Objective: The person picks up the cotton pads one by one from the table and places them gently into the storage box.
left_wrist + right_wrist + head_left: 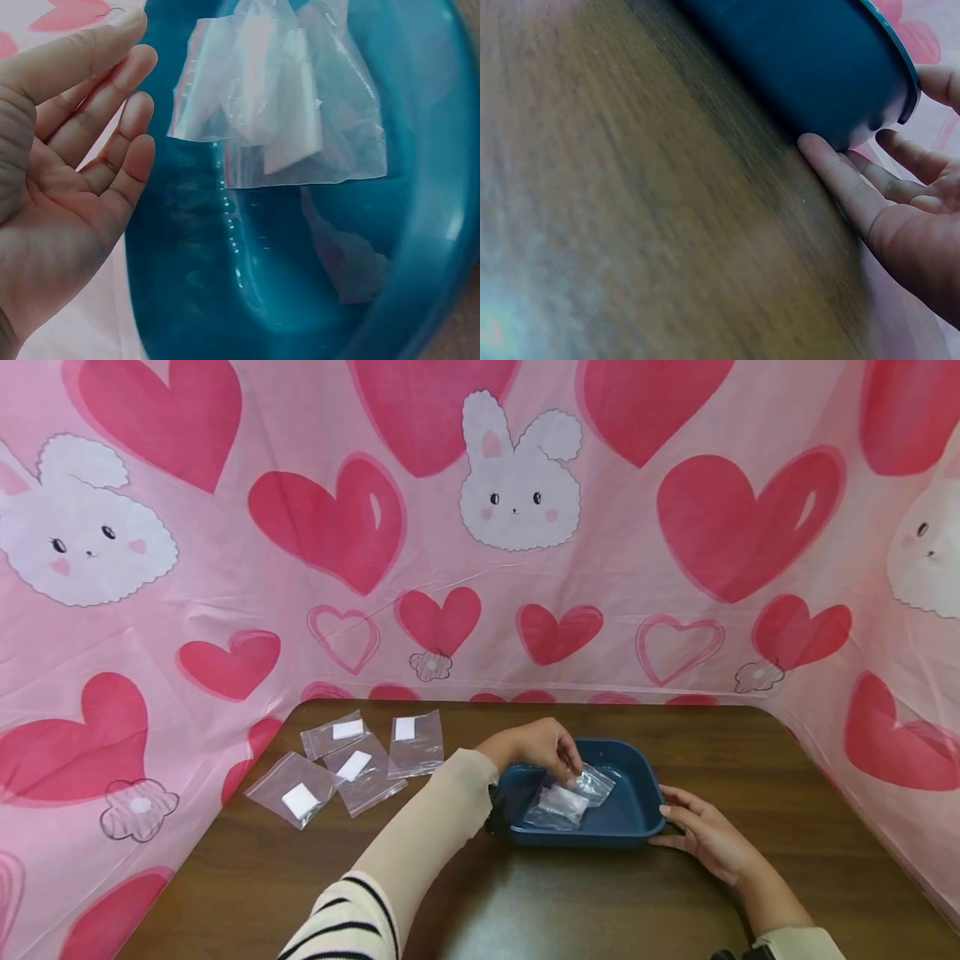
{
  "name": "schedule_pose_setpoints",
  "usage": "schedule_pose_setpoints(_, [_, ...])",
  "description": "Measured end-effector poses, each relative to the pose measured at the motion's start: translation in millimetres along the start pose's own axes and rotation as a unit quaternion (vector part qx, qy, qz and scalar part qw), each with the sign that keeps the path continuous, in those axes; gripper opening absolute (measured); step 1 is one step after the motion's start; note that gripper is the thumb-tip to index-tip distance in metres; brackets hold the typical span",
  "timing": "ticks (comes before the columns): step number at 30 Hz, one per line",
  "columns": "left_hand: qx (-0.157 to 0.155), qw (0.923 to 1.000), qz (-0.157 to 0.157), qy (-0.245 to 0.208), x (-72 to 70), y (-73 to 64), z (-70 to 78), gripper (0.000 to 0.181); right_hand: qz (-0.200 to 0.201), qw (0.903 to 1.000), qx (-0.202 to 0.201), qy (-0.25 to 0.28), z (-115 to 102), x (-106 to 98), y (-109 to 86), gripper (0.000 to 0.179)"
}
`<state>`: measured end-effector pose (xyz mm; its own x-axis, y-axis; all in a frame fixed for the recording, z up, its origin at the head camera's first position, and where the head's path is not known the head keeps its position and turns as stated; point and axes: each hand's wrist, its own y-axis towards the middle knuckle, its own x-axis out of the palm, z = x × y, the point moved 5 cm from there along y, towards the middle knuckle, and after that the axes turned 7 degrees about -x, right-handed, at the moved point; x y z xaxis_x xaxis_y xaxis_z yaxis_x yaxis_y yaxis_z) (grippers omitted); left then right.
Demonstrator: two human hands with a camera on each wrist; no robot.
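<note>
A blue tray (628,793) holds small clear zip bags (553,806) with white pieces inside, lying partly over one another. My left hand (536,750) hangs over the tray, fingers pointing down beside the bags. In the left wrist view, the fingers of that left hand (82,142) are loosely bent with nothing between them, apart from the bags (277,105). At the tray's right end, my right hand (705,835) holds the corner, one finger on the rim and the thumb lower down. The right wrist view shows fingertips (819,150) touching the tray's lower edge.
Several clear zip bags with white pieces lie at the left of the brown wooden table (465,893), among them a front-left bag (300,800) and a back bag (417,743). A pink cloth (517,635) with hearts and rabbits stands behind the table and along its sides.
</note>
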<state>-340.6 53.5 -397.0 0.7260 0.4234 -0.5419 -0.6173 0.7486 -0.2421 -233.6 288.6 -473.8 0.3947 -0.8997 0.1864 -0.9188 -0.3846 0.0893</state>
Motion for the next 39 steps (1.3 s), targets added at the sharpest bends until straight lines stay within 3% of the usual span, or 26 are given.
schedule_pose_setpoints(14, [0.035, 0.9986, 0.024, -0.032, -13.5, -24.2, 4.1, 0.029, 0.013, 0.9999, 0.009, -0.002, 0.4, 0.1, -0.3, 0.031])
schedule_pose_setpoints(23, [0.068, 0.9935, 0.082, -0.041, -21.6, -44.1, -2.2, 0.024, 0.004, 1.0000, 0.003, -0.006, -0.8, 0.6, 0.8, 0.035])
schedule_pose_setpoints(31, [0.089, 0.9863, 0.109, -0.086, -26.2, -64.5, -5.8, 0.025, 0.010, 0.9998, 0.011, -0.014, 0.5, -0.7, 0.7, 0.040])
schedule_pose_setpoints(39, [0.093, 0.9817, 0.155, -0.060, -27.4, -81.9, -10.2, 0.025, 0.004, 0.9999, 0.002, -0.011, 1.3, -1.0, 1.1, 0.034])
